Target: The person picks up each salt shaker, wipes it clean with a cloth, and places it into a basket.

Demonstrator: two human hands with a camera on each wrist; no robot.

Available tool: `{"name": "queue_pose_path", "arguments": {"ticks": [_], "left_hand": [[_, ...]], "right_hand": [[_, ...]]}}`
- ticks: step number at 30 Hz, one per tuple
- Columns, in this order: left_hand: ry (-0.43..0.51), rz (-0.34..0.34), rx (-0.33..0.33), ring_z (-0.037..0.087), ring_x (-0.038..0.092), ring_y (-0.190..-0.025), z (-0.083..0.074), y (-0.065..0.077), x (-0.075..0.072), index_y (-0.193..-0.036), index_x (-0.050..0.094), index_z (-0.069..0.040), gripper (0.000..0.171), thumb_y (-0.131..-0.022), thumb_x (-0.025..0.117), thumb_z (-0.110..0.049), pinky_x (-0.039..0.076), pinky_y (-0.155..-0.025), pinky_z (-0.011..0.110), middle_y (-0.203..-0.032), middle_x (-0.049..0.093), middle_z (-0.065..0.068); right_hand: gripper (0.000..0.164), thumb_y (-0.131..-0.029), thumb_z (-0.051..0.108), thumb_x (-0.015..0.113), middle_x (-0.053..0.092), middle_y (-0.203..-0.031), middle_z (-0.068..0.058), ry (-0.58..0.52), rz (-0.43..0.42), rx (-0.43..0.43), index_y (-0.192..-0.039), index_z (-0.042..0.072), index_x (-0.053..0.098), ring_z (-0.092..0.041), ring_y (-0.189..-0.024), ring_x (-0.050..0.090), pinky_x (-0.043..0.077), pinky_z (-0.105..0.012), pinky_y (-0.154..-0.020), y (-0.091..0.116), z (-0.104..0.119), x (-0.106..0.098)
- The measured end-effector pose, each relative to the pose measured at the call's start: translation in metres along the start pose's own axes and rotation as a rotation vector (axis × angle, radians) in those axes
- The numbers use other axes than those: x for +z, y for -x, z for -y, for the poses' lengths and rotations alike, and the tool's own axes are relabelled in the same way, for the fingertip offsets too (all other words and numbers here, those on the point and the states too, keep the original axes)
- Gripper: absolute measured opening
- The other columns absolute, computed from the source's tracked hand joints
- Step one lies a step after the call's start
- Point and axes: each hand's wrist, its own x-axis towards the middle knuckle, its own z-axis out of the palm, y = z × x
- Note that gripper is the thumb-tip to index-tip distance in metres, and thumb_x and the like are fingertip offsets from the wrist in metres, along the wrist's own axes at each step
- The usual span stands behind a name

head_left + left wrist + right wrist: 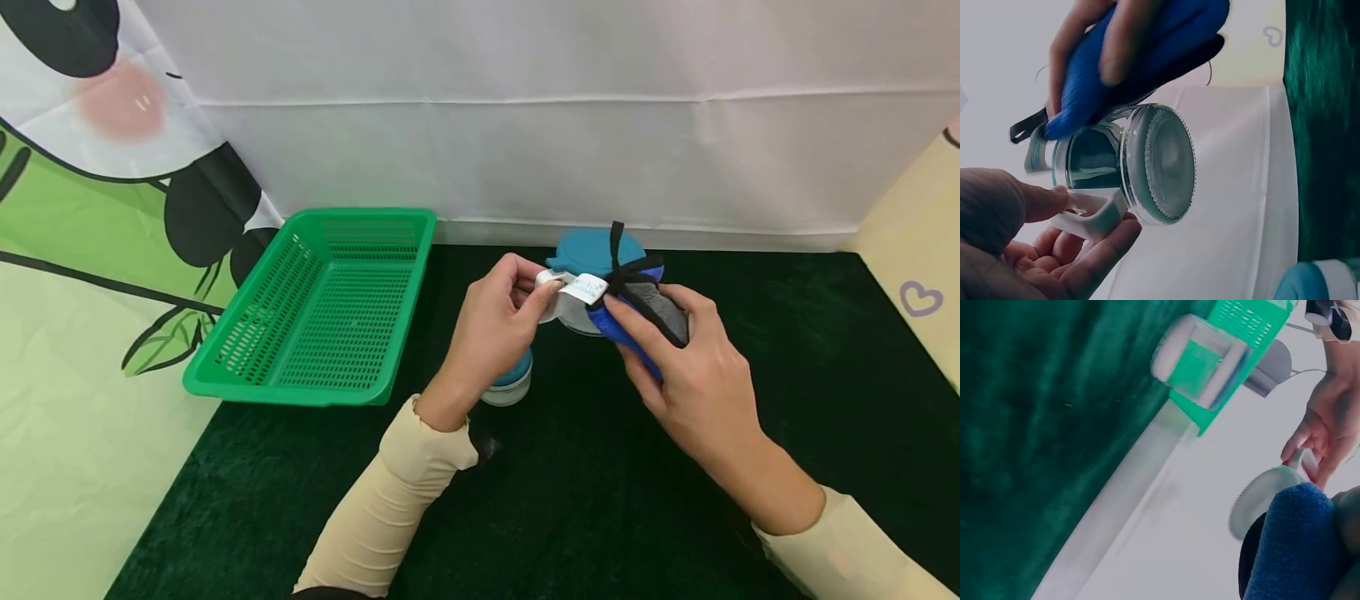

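Observation:
My left hand (pixel 495 317) pinches the white handle (pixel 1094 215) of a clear glass jar (pixel 1163 162) with a blue lid (pixel 596 250). The jar is held tilted, its ridged round base showing in the left wrist view. My right hand (pixel 701 383) grips a folded blue and grey cloth (pixel 656 308) bound with a black strap (pixel 626 275). From the cloth sticks out a white printed label (pixel 587 288), close to the left fingertips. The cloth overlaps the jar's side near the lid in the left wrist view, and partly hides the jar in the head view.
A second blue-lidded jar (pixel 507 392) stands on the dark green tabletop (pixel 585 500), below the left hand in the head view. To the left sits a green perforated plastic basket (pixel 345 325). A white sheet (pixel 555 150) hangs behind the table, with printed cloth at both sides.

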Motion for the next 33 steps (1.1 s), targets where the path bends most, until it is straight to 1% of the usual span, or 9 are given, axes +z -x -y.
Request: {"name": "queue_pose_path", "arguments": {"ticks": [3,5,8,11,15,18,24,27,33], "left_hand": [[0.012,-0.017,0.006,0.014,0.064,-0.078,0.0,0.0,0.0,-0.115,0.062,-0.004,0.022,-0.104,0.066,-0.023,0.056,-0.066,0.029,-0.098,0.069,0.003],[0.022,-0.036,0.008,0.014,0.063,-0.077,-0.001,0.001,-0.001,-0.114,0.062,-0.005,0.022,-0.103,0.067,-0.023,0.056,-0.066,0.03,-0.097,0.069,0.003],[0.013,-0.058,0.011,0.013,0.063,-0.077,-0.002,0.0,-0.003,-0.113,0.063,-0.006,0.023,-0.102,0.068,-0.026,0.055,-0.066,0.031,-0.096,0.069,0.002],[0.0,-0.059,0.01,0.013,0.063,-0.079,-0.001,0.0,-0.003,-0.113,0.063,-0.006,0.024,-0.102,0.069,-0.027,0.056,-0.067,0.031,-0.096,0.069,0.002],[-0.004,-0.057,0.006,0.013,0.063,-0.079,0.0,-0.001,-0.001,-0.112,0.063,-0.006,0.025,-0.101,0.07,-0.027,0.056,-0.067,0.03,-0.095,0.068,0.002],[-0.005,-0.059,0.005,0.013,0.063,-0.078,0.001,-0.001,0.001,-0.112,0.063,-0.005,0.023,-0.101,0.07,-0.024,0.055,-0.066,0.029,-0.096,0.069,0.002],[-0.018,-0.081,0.006,0.011,0.063,-0.078,0.002,-0.002,0.004,-0.11,0.064,-0.008,0.021,-0.101,0.07,-0.026,0.054,-0.065,0.03,-0.093,0.069,0.0],[-0.024,-0.078,-0.004,0.011,0.063,-0.079,0.001,-0.001,0.004,-0.11,0.064,-0.008,0.021,-0.101,0.07,-0.026,0.054,-0.066,0.03,-0.093,0.069,0.0],[-0.022,-0.065,-0.01,0.013,0.062,-0.078,-0.001,-0.001,0.007,-0.111,0.064,-0.006,0.019,-0.102,0.069,-0.021,0.054,-0.065,0.029,-0.095,0.069,0.001]], "right_hand": [[0.044,-0.109,0.047,0.043,0.044,-0.143,-0.031,-0.002,0.005,-0.024,-0.147,0.032,0.058,-0.047,-0.116,0.056,0.055,-0.066,-0.078,-0.001,0.005,0.003],[0.042,-0.107,0.04,0.053,0.043,-0.143,-0.031,0.004,0.044,-0.035,-0.148,0.033,0.057,-0.048,-0.117,0.055,0.055,-0.066,-0.08,0.003,0.007,0.007],[0.054,-0.099,0.027,0.069,0.042,-0.144,-0.032,0.028,0.116,-0.034,-0.15,0.034,0.054,-0.049,-0.118,0.054,0.054,-0.066,-0.083,0.012,0.005,0.011],[0.051,-0.101,0.031,0.066,0.041,-0.143,-0.032,0.051,0.129,-0.02,-0.15,0.035,0.053,-0.05,-0.117,0.055,0.055,-0.066,-0.082,0.014,0.002,0.012],[0.051,-0.1,0.03,0.068,0.043,-0.142,-0.032,0.063,0.062,-0.001,-0.15,0.033,0.055,-0.049,-0.117,0.055,0.055,-0.066,-0.08,0.001,0.001,0.006],[0.069,-0.088,0.014,0.081,0.043,-0.143,-0.032,0.065,0.028,0.0,-0.149,0.032,0.055,-0.049,-0.117,0.054,0.055,-0.066,-0.079,-0.007,0.005,0.006],[0.067,-0.09,0.017,0.08,0.042,-0.142,-0.032,0.065,0.093,-0.021,-0.15,0.033,0.055,-0.049,-0.112,0.056,0.055,-0.063,-0.08,0.001,0.012,0.019],[0.067,-0.089,0.016,0.081,0.042,-0.141,-0.032,0.077,0.108,-0.005,-0.149,0.033,0.055,-0.049,-0.11,0.056,0.055,-0.063,-0.079,0.003,0.011,0.019],[0.066,-0.089,0.013,0.08,0.044,-0.14,-0.031,0.09,0.012,0.004,-0.148,0.032,0.056,-0.048,-0.116,0.053,0.055,-0.065,-0.08,-0.014,0.009,0.012]]}}
